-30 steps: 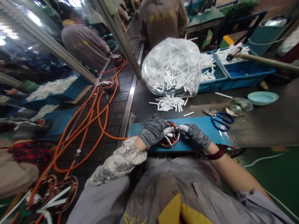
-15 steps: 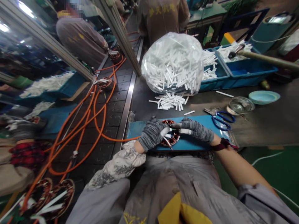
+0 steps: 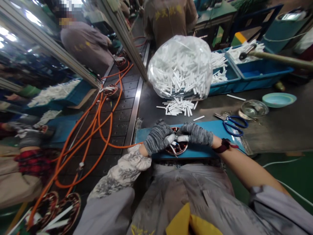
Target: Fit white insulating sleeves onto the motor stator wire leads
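Observation:
A stator with copper windings [image 3: 183, 150] lies on a blue mat [image 3: 215, 129] at the table's front edge. Over it, my left hand [image 3: 159, 137], in a grey striped glove with pale fingertips, is closed at a wire lead [image 3: 173, 149] with a short white sleeve. My right hand [image 3: 195, 134], gloved the same way, is closed too, thumb and fingers pinched just across from the left fingertips. What lies between the right fingertips is too small to make out. Both hands cover part of the stator's upper rim.
Behind the mat sits a clear bag of white tubes [image 3: 181, 68], with loose tubes [image 3: 179, 107] spilled before it. Blue-handled scissors [image 3: 234, 125], a glass bowl [image 3: 254, 109] and blue bins [image 3: 259, 76] stand right. Left, orange hoses [image 3: 110, 124] cross a conveyor; a co-worker's gloved hand [image 3: 30, 138] works beyond.
My right hand has moved left and in, fingers more bent, and its fingertips now meet the left ones over the stator. My left hand stays almost in place. The view has shifted slightly.

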{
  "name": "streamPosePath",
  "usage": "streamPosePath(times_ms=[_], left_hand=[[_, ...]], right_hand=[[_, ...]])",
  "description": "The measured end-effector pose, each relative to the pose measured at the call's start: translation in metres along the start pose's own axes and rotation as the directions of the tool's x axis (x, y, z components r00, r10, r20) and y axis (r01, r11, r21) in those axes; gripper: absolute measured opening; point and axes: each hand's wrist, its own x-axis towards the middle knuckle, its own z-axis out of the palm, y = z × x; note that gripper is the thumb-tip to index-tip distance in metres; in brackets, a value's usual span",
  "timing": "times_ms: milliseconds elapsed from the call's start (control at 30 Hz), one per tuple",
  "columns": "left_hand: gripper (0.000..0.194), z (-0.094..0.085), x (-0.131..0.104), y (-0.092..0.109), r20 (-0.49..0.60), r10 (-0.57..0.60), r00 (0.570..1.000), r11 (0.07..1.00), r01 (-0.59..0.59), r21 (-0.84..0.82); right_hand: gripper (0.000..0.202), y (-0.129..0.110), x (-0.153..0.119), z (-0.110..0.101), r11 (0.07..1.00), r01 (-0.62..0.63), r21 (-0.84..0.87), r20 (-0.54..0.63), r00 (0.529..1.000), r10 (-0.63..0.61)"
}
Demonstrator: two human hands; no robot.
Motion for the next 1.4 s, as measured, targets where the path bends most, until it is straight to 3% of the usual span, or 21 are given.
streamPosePath(times_ms=[167,400,467,567,633,700,800,867,933,1033,1100,1167,1267,1333,1400], left_hand=[[0.042,-0.012,0.011,-0.003,0.224,0.021,0.974,0.996,-0.001,-0.089],[0.047,-0.031,0.01,-0.005,0.352,0.04,0.935,0.893,0.125,-0.433],[0.048,-0.028,0.011,-0.003,0.38,0.01,0.925,0.904,0.154,-0.399],[0.044,-0.014,0.02,0.008,0.363,-0.075,0.929,0.99,0.113,-0.084],[0.041,-0.003,0.029,0.02,0.325,-0.137,0.936,0.985,0.093,0.147],[0.037,0.004,0.035,0.03,0.3,-0.157,0.941,0.965,0.082,0.248],[0.035,0.004,0.038,0.03,0.208,-0.077,0.975,0.983,0.039,0.178],[0.06,0.0,0.038,0.02,0.151,-0.038,0.988,0.998,0.03,0.054],[0.075,-0.003,0.04,0.006,0.18,-0.078,0.981,0.995,0.088,-0.044],[0.059,-0.001,0.048,-0.007,0.226,-0.201,0.953,0.973,0.22,-0.064],[0.054,0.001,0.049,-0.009,0.174,-0.229,0.958,0.962,0.25,-0.108],[0.052,0.001,0.042,-0.007,0.069,-0.2,0.977,0.958,0.21,-0.196],[0.035,-0.003,0.019,-0.005,-0.101,-0.024,0.995,0.981,0.004,-0.193],[0.028,-0.006,0.004,-0.007,-0.128,0.16,0.979,0.98,-0.173,-0.096],[0.029,-0.005,-0.006,-0.009,-0.083,0.272,0.959,0.961,-0.275,-0.026]], right_hand=[[0.041,0.007,-0.004,0.01,0.997,-0.017,-0.074,-0.132,0.991,0.007],[0.037,0.014,-0.01,0.009,0.998,0.036,0.047,-0.119,0.992,-0.03],[0.035,0.013,-0.009,0.01,1.0,0.012,0.015,-0.125,0.992,-0.01],[0.032,0.011,-0.009,0.011,0.999,-0.038,-0.014,-0.17,0.985,0.035],[0.036,0.013,-0.013,0.01,0.999,-0.018,0.03,-0.226,0.974,0.025],[0.043,0.016,-0.022,0.006,0.991,0.015,0.137,-0.263,0.965,0.022],[0.044,0.019,-0.045,0.001,0.954,-0.013,0.299,-0.286,0.953,0.103],[0.039,0.02,-0.061,0.001,0.943,-0.053,0.328,-0.34,0.925,0.17],[0.034,0.02,-0.072,0.003,0.952,-0.061,0.3,-0.419,0.888,0.189],[0.026,0.02,-0.074,0.008,0.981,-0.048,0.187,-0.491,0.86,0.135],[0.023,0.021,-0.07,0.011,0.993,-0.038,0.11,-0.504,0.859,0.089],[0.02,0.021,-0.068,0.013,0.998,-0.041,0.045,-0.529,0.846,0.059],[0.017,0.018,-0.069,0.02,0.998,-0.028,-0.061,-0.585,0.811,-0.013],[0.019,0.012,-0.068,0.028,0.993,0.018,-0.114,-0.539,0.839,-0.077],[0.027,0.005,-0.063,0.038,0.993,0.06,-0.105,-0.441,0.892,-0.1]])
